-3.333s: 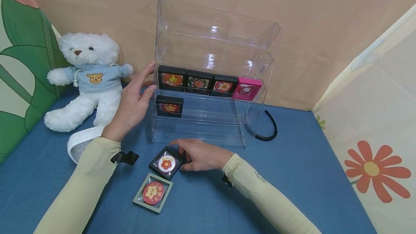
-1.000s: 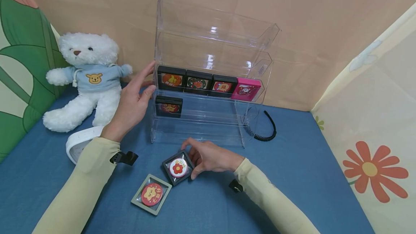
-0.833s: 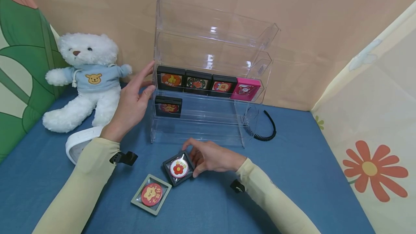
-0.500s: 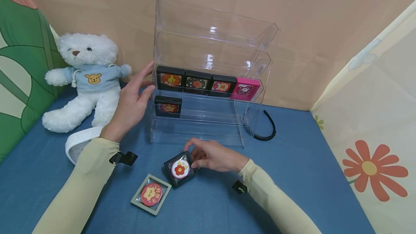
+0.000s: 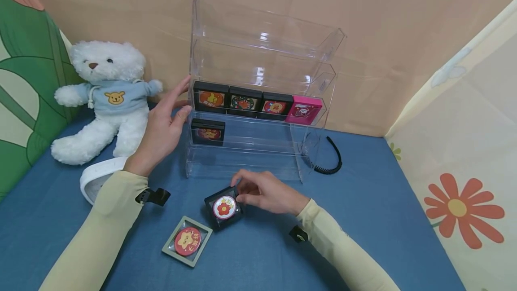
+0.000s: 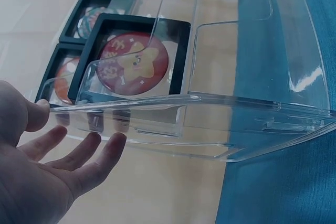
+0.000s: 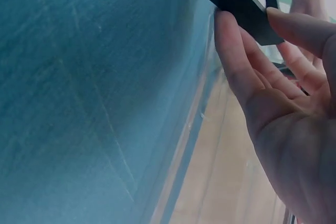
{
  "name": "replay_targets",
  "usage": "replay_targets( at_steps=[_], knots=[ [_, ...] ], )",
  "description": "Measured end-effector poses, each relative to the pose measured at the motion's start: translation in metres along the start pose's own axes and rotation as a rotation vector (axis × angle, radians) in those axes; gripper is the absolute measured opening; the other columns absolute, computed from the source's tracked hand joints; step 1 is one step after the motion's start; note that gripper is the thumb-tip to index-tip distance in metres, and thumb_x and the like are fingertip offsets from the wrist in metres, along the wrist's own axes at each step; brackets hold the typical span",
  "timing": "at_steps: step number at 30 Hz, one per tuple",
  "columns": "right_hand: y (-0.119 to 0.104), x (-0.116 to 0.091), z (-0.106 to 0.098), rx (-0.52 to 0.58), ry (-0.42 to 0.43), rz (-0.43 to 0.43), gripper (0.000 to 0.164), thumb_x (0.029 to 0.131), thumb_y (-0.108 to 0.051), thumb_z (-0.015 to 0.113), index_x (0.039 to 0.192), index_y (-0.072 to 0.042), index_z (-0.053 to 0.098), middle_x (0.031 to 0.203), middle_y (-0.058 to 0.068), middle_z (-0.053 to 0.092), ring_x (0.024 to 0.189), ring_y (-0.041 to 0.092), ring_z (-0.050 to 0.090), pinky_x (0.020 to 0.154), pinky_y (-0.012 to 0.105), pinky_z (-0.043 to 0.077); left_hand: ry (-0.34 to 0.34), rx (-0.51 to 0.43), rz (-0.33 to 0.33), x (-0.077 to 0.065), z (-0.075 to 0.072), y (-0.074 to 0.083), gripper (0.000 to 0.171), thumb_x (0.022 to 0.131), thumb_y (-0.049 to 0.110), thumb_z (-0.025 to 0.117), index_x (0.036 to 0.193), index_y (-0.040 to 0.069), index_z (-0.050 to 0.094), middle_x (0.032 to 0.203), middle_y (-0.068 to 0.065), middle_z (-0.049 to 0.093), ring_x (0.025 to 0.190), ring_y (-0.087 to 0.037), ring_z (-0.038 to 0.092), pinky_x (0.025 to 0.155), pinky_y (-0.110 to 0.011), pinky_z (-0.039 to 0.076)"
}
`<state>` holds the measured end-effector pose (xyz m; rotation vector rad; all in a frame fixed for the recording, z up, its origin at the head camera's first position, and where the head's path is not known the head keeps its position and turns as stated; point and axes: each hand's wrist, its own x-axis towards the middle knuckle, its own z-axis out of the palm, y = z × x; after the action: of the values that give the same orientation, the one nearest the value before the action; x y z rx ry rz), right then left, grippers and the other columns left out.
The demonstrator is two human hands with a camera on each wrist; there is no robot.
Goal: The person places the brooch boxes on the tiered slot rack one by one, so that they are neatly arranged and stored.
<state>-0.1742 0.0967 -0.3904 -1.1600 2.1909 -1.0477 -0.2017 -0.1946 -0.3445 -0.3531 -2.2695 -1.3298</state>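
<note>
My right hand [image 5: 268, 193] pinches a black square display frame [image 5: 224, 208] by its right corner, thumb over the front face. Behind its clear cover sits a white round badge with a red flower. In the right wrist view the frame [image 7: 244, 4] stands tilted between thumb and fingertips. My left hand [image 5: 159, 127] touches the left side of a clear acrylic display rack [image 5: 258, 145], its fingers loosely extended along the side panel in the left wrist view. A grey-green frame [image 5: 166, 249] with a red star badge lies flat on the cloth, left of the black one.
Three black frames [image 5: 243, 102] and a pink one [image 5: 305, 110] line one rack tier; another black frame [image 5: 208, 132] stands below. A white teddy bear [image 5: 111, 84] sits left, near a white ring-shaped object [image 5: 89, 176]. A black coiled band [image 5: 333, 170] lies right of the rack.
My right hand has drawn the black flower frame rightward, away from its spot above the grey-green one. Its thumb has come over the front, and the frame now tilts. My left hand stays put.
</note>
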Motion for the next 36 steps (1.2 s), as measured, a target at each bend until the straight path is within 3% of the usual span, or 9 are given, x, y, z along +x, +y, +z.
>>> replay_targets(
  at_steps=[14, 36],
  knots=[
    [-0.005, -0.004, -0.010, 0.034, 0.170, -0.031, 0.030, 0.097, -0.014, 0.071, 0.124, -0.018, 0.058, 0.113, -0.003, 0.070, 0.099, 0.010, 0.067, 0.087, 0.031, 0.057, -0.004, -0.008, -0.011, 0.001, -0.001, 0.000, 0.065, 0.106, 0.007, 0.051, 0.160, 0.036, 0.030, 0.157, -0.006, 0.040, 0.127, -0.041, 0.054, 0.095, -0.064, 0.048],
    [-0.013, -0.014, -0.022, -0.046, 0.498, -0.015, 0.033, 0.094, -0.011, 0.074, 0.123, -0.017, 0.059, 0.111, -0.001, 0.069, 0.094, 0.012, 0.068, 0.082, 0.030, 0.059, -0.008, -0.007, -0.023, 0.000, 0.000, 0.001, 0.065, 0.106, 0.008, 0.050, 0.160, 0.038, 0.029, 0.158, -0.006, 0.040, 0.128, -0.041, 0.053, 0.094, -0.066, 0.047]
  ],
)
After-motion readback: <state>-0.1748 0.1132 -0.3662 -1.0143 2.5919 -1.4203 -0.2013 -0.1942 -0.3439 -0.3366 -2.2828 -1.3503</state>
